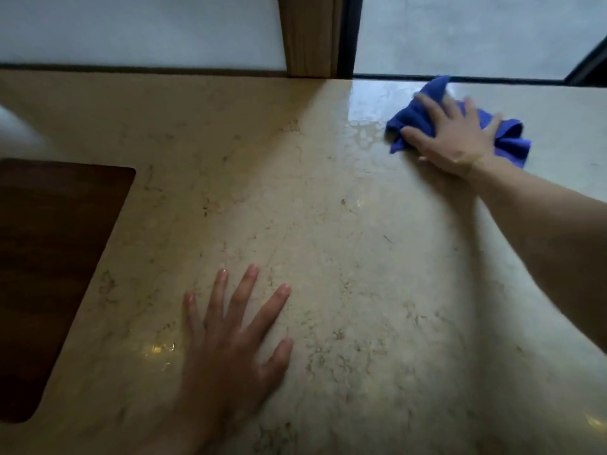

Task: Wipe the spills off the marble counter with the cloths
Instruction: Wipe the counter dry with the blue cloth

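Marble counter [328, 257], beige and veined with thin brownish lines, fills nearly the whole view from where the person leans over it. Its far right stretch shines wet, with a patch of beaded liquid [368, 133] lying just left of a blue cloth [414, 116]. That cloth is a deep, saturated blue, soft-looking and bunched into loose folds rather than laid flat; one pointed corner sticks up toward the counter's back edge, and a crumpled wad of it pokes out on the right side of the hand. It sits at the far right of the counter, close to the back edge.

The right hand [456, 136] lies on top of the cloth, palm down, with the fingers spread and fairly straight, pressing the fabric against the stone rather than wrapping round it. The fingers look a little blurred. The bare forearm runs back to the right edge of the view.

The left hand [236, 339] rests flat on the bare marble near the front, fingers splayed wide apart and holding nothing, well apart from the cloth. A small glint of reflected light shows on the stone just left of it.

At the left sits a dark wooden board [49, 274] with rounded corners. Behind the counter stand a pale wall, an upright wooden post [308, 34] and a dark-framed pane of glass [460, 31].
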Available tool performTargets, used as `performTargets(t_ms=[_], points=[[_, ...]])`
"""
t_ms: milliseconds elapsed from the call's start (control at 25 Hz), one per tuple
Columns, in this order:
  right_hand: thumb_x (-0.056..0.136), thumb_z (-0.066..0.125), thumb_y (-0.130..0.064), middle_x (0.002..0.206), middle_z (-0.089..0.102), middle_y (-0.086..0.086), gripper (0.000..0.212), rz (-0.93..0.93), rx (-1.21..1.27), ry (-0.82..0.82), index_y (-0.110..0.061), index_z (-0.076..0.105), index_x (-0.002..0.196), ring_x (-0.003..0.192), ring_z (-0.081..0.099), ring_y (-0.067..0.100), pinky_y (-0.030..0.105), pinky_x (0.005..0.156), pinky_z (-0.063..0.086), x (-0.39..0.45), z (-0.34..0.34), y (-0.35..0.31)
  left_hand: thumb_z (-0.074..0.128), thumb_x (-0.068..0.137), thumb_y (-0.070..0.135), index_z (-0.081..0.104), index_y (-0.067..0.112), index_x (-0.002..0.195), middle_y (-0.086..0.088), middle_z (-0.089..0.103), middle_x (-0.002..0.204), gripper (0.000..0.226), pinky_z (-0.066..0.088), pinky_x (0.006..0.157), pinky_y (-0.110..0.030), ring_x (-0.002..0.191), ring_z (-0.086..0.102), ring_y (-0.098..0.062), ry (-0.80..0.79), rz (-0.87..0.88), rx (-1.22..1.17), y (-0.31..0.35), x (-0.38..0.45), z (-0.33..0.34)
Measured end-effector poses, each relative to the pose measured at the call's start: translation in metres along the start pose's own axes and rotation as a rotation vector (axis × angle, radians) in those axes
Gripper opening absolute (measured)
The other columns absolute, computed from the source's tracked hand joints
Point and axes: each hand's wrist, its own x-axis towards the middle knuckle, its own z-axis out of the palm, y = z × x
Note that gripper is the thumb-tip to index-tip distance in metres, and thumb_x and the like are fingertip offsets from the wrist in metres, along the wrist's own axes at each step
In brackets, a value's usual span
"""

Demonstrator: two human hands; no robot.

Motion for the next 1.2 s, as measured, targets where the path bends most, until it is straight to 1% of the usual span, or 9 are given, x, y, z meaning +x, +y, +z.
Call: performTargets(t_ms=[120,320,400,520,680,800,880,1040,1200], points=[[0.087,0.022,-0.081,0.168,0.004,-0.008,0.068,-0.118,-0.018,0.003,-0.058,0.006,0.149,0.153,-0.001,0.031,0.075,0.111,-0.005,-0.068,0.018,-0.015,0.041,0.085,0.062,0.036,0.043,0.15,-0.004,0.026,0.164,0.068,0.018,0.111,-0.073,0.15,0.022,-0.038,-0.002,0.0,-0.015,0.0,0.001,-0.002],[0.088,0.02,-0.08,0.167,0.01,-0.007,0.069,-0.12,-0.008,0.001,-0.057,0.005,0.15,0.154,0.001,0.03,0.072,0.113,-0.004,-0.228,0.05,-0.029,0.026,0.088,0.068,0.024,0.048,0.151,-0.003,0.022,0.165,0.067,0.014,0.112,-0.073,0.15,0.017,-0.038,-0.017,-0.012,-0.033,-0.001,0.007,-0.001],[0.087,0.02,-0.079,0.166,0.016,-0.007,0.069,-0.067,-0.001,0.047,-0.056,0.008,0.151,0.153,0.006,0.03,0.071,0.114,0.001,-0.321,0.063,-0.035,0.02,0.087,0.07,0.022,0.05,0.151,-0.002,0.02,0.165,0.067,0.012,0.113,-0.073,0.151,0.015,-0.037,-0.002,-0.006,-0.036,0.001,0.004,-0.002],[0.085,0.017,-0.079,0.167,0.002,-0.008,0.07,0.02,0.019,-0.038,-0.06,-0.005,0.149,0.153,-0.009,0.026,0.065,0.117,-0.008,-0.461,0.083,-0.037,0.015,0.087,0.072,0.016,0.053,0.15,0.001,0.012,0.167,0.066,0.003,0.113,-0.072,0.152,0.007,-0.035,-0.019,-0.009,-0.073,-0.002,0.007,-0.002],[0.082,0.011,-0.082,0.167,0.012,-0.005,0.072,0.349,0.067,-0.033,-0.061,-0.017,0.145,0.153,-0.009,0.026,0.063,0.118,-0.007,-0.614,0.108,-0.056,0.014,0.086,0.074,0.013,0.053,0.15,0.003,0.006,0.168,0.068,-0.001,0.113,-0.073,0.153,0.001,-0.033,-0.069,-0.004,-0.097,-0.003,0.002,0.0],[0.084,0.017,-0.078,0.162,0.03,0.004,0.075,0.609,0.133,0.057,-0.054,-0.006,0.152,0.152,0.007,0.035,0.069,0.114,0.003,-0.643,0.121,-0.097,0.012,0.083,0.076,0.012,0.055,0.15,0.006,0.003,0.168,0.07,0.0,0.113,-0.072,0.154,-0.001,-0.032,-0.099,-0.008,-0.091,-0.003,0.001,-0.005],[0.085,0.016,-0.078,0.161,0.032,0.007,0.077,0.659,0.159,0.032,-0.049,-0.004,0.154,0.152,0.009,0.038,0.071,0.113,0.003,-0.639,0.127,-0.13,0.011,0.083,0.078,0.011,0.056,0.149,0.007,0.004,0.167,0.07,0.005,0.113,-0.071,0.153,0.002,-0.032,-0.116,0.003,-0.064,-0.005,0.002,-0.008],[0.091,0.014,-0.074,0.153,0.045,0.009,0.072,0.557,0.111,-0.018,-0.041,0.024,0.155,0.144,0.029,0.045,0.079,0.106,0.015,-0.626,0.132,-0.173,0.018,0.082,0.076,0.026,0.053,0.143,0.001,0.024,0.16,0.066,0.025,0.106,-0.066,0.142,0.025,-0.035,0.002,0.135,0.005,-0.023,0.015,-0.01],[0.089,0.012,-0.077,0.158,0.038,0.008,0.076,0.484,0.113,-0.003,-0.041,0.022,0.155,0.145,0.025,0.044,0.08,0.106,0.012,-0.571,0.13,-0.162,0.019,0.082,0.078,0.029,0.049,0.147,-0.006,0.027,0.158,0.072,0.025,0.107,-0.066,0.137,0.028,-0.039,0.013,0.193,0.018,-0.079,0.041,-0.013]])
